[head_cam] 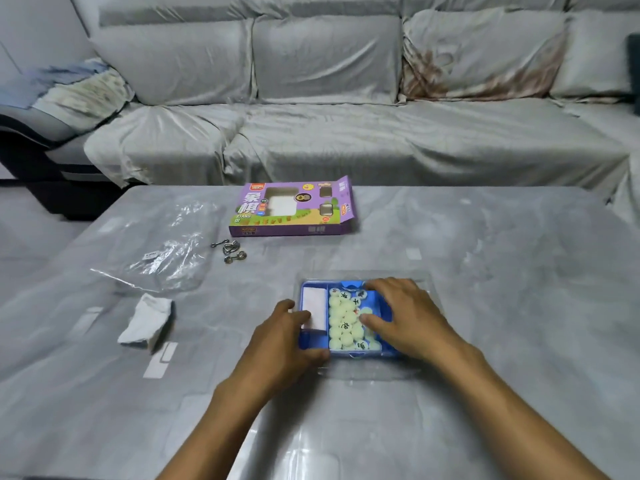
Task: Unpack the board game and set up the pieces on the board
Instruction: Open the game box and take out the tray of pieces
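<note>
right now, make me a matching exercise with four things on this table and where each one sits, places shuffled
Things:
1. purple game box
2. metal ring puzzle
3. blue tray
4. crumpled white cloth

Places:
A. under both hands, near table edge
B. far middle of the table, nearest the sofa
C. left side, in front of the clear plastic bag
D. between the plastic bag and the game box

Pairs: 1-B, 2-D, 3-A, 4-C

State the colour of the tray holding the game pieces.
Blue, in the head view: tray, pale round pieces.
</note>
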{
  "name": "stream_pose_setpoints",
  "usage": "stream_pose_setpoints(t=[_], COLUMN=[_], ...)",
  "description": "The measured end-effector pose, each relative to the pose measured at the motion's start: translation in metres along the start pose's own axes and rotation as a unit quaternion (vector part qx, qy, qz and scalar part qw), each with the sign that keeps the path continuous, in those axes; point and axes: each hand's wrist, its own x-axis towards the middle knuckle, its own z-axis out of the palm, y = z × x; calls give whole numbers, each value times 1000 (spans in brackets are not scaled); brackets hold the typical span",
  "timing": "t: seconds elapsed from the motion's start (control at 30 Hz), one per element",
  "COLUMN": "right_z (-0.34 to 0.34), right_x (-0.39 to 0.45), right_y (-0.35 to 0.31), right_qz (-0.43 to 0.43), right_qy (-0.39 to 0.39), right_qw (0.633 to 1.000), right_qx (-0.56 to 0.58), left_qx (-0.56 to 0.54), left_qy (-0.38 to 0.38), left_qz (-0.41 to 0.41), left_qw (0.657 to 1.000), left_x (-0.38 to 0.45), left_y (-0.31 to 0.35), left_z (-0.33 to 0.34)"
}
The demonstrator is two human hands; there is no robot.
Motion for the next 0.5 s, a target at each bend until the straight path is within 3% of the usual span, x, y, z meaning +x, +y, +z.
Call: stream_pose_setpoints(t=[0.3,0.5], right_z=[3,0], right_x=[47,56], right_y=[-9,-16], right_qz=[17,34], right_qy=[-78,-84], right_qw=[990,988], right_qx=[-120,-124], left_qx=[89,42], left_qy=[-33,-57], left_qz=[41,31], left_qw=[995,997], left_x=[3,7], left_y=[1,3], left_z=[-10,-9])
